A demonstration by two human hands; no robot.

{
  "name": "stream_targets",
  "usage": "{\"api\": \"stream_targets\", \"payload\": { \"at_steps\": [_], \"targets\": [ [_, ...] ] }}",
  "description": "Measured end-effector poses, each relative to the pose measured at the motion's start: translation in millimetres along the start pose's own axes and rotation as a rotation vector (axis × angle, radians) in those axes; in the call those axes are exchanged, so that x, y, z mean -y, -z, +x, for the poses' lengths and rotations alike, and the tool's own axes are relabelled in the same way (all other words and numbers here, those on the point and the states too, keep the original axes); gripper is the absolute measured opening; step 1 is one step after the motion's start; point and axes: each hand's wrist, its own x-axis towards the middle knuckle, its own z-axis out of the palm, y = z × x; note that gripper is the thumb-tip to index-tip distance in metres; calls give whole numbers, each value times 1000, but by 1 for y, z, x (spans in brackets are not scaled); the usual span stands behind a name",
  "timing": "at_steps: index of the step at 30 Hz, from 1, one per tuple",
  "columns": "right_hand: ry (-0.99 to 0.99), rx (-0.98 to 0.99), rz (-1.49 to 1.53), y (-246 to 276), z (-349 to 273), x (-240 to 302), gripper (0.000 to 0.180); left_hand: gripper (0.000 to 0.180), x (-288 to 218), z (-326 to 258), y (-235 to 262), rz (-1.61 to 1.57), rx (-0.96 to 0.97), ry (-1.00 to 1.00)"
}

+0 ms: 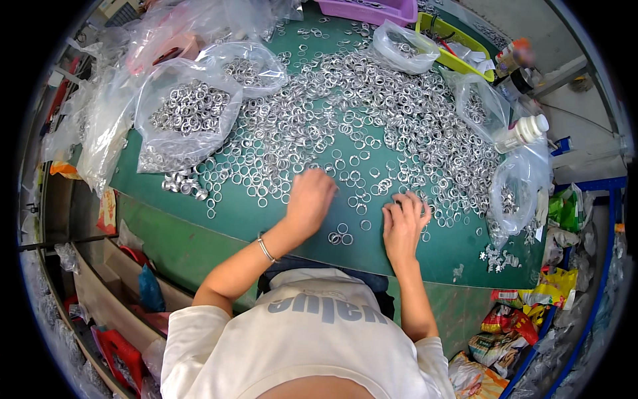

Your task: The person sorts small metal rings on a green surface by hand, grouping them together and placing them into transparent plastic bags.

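Note:
Silver-coloured metal rings (425, 126) cover much of the green table (372, 256) in a wide, dense spread. My left hand (310, 203) reaches in at the near edge of the spread, a metal bangle (266, 247) around its wrist. Its fingertips are blurred and partly hidden, so whether they hold a ring cannot be made out. To the right, my right hand (404, 219) rests over the table with fingers bent and apart, touching or just above loose rings. Between the two hands and nearer to me lies a small cluster of rings (341, 235).
Clear plastic bags of rings stand at the left (149, 146) and right (515, 179). A purple basket (372, 12) and a yellow-green tray (458, 63) sit at the back. A white bottle (525, 131) is at the right edge. Cardboard boxes (100, 266) stand below left.

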Motion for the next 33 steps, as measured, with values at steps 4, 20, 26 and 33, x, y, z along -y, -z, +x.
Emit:
{"api": "stream_targets", "payload": {
  "at_steps": [4,20,26,33],
  "targets": [
    [-115,-87,93,9,-1,-5,12,33,1,3,6,-81,-51,44],
    [-233,-55,50,14,11,-15,35,46,12,6,6,-95,268,-406],
    [-81,187,-75,10,-2,-4,46,52,-5,3,-2,-151,395,-486],
    [-100,161,30,26,-28,-24,28,44,1,2,-5,-269,349,-414]
  ]
}}
